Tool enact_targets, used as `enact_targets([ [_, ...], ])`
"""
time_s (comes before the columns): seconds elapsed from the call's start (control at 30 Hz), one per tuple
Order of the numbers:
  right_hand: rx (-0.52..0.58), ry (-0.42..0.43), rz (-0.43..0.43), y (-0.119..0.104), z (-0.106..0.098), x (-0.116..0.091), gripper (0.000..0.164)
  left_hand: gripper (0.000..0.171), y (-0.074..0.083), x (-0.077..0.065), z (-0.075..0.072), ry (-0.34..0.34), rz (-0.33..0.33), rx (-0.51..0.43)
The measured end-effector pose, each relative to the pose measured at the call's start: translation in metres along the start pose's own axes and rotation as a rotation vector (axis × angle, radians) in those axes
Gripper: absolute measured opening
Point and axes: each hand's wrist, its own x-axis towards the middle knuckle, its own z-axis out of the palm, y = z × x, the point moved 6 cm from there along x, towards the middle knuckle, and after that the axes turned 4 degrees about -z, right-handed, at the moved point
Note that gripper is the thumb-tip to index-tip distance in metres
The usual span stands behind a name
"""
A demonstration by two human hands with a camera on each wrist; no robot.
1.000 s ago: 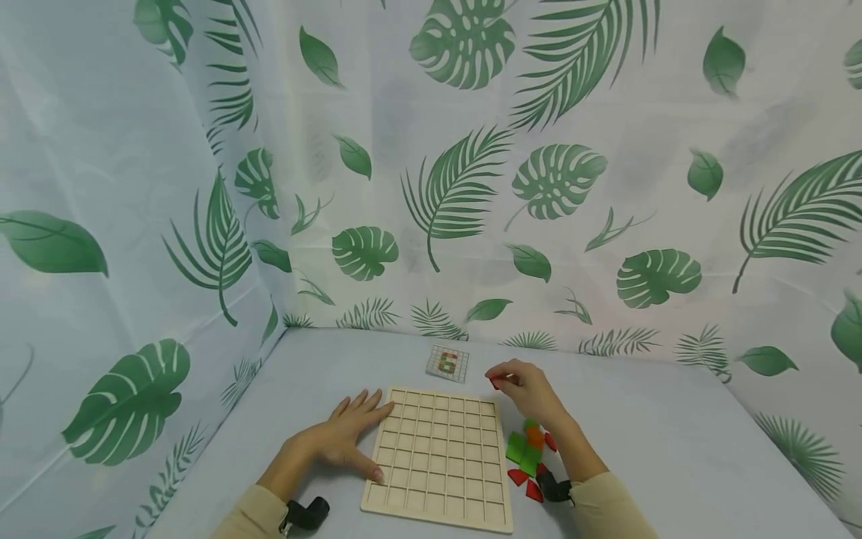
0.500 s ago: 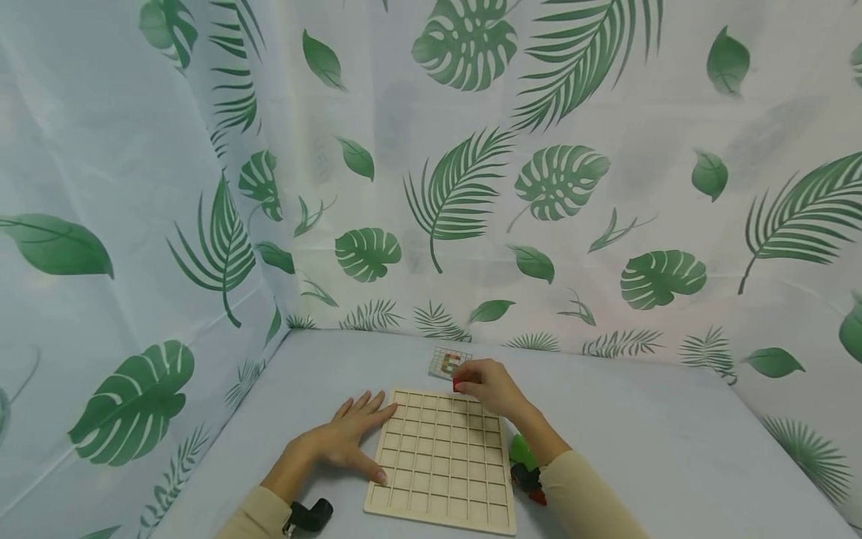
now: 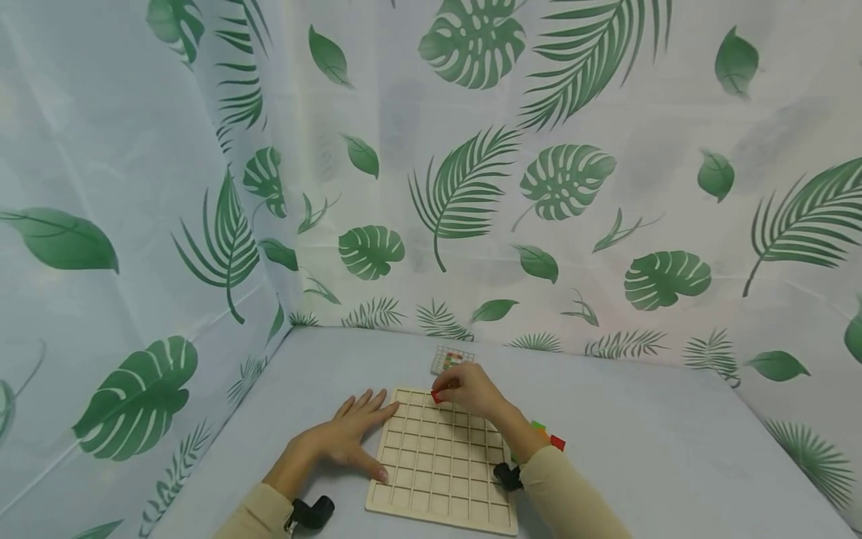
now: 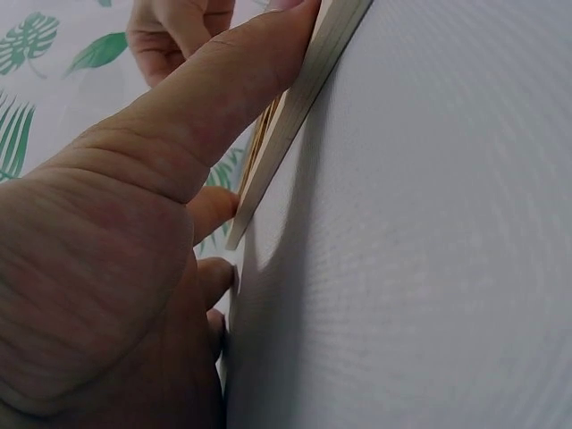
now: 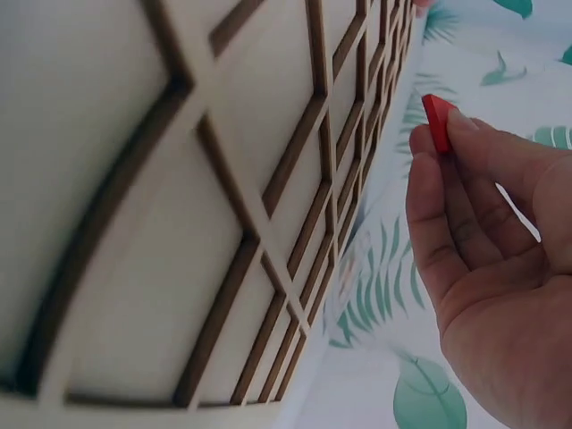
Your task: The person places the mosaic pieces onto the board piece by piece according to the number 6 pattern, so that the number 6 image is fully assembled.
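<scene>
A pale wooden grid board with square recesses lies flat in front of me. My left hand rests along its left edge with fingers spread, the thumb and index finger touching the frame; the left wrist view shows the thumb on the rim. My right hand pinches a small red tile between thumb and fingers over the board's far row. In the right wrist view the red tile is held at the fingertips, apart from the grid.
Behind the board lies a small gridded picture card with a coloured figure, partly hidden by my right hand. Loose tiles, among them a red tile and an orange one, lie to the right of the board, mostly covered by my right forearm.
My right hand has moved left from beyond the board's far right corner to over its far row, carrying the red tile. The left hand has stayed on the board's left edge.
</scene>
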Motion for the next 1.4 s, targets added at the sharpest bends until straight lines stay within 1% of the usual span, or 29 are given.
enact_targets([
  [0.13,-0.018,-0.038,-0.013,0.0,0.008,0.001,0.007,0.12,0.001,0.0,0.0,0.0,-0.001,0.005],
  [0.27,-0.018,-0.082,-0.025,-0.002,0.015,0.001,0.009,0.12,0.0,0.001,0.0,0.001,0.0,0.011],
  [0.47,-0.038,-0.113,-0.015,-0.008,0.02,0.002,0.01,0.12,-0.001,0.0,0.0,0.003,0.0,0.01],
  [0.57,-0.068,-0.13,-0.013,-0.007,0.022,0.003,0.01,0.12,-0.002,0.0,0.0,-0.001,-0.003,0.011],
  [0.67,-0.093,-0.151,-0.026,-0.008,0.025,0.004,0.01,0.12,-0.002,0.0,0.001,-0.002,-0.002,0.014],
  [0.73,-0.109,-0.16,-0.055,-0.01,0.025,0.004,0.009,0.12,-0.002,0.001,0.0,-0.001,-0.002,0.016],
  [0.87,-0.122,-0.171,-0.087,-0.013,0.026,0.005,0.008,0.12,-0.002,0.001,0.0,0.0,-0.001,0.024],
  [0.97,-0.125,-0.178,-0.074,-0.012,0.027,0.005,0.007,0.119,-0.002,0.001,0.0,-0.002,0.002,0.026],
  [1.13,-0.149,-0.169,-0.081,-0.011,0.027,0.005,0.004,0.119,-0.001,0.001,0.0,-0.004,0.006,0.018],
  [1.23,-0.168,-0.169,-0.08,-0.01,0.028,0.005,0.005,0.119,-0.002,0.001,0.0,-0.002,0.006,0.016],
  [1.4,-0.171,-0.173,-0.069,-0.013,0.028,0.004,0.006,0.12,-0.002,0.001,0.001,0.003,0.004,0.02],
])
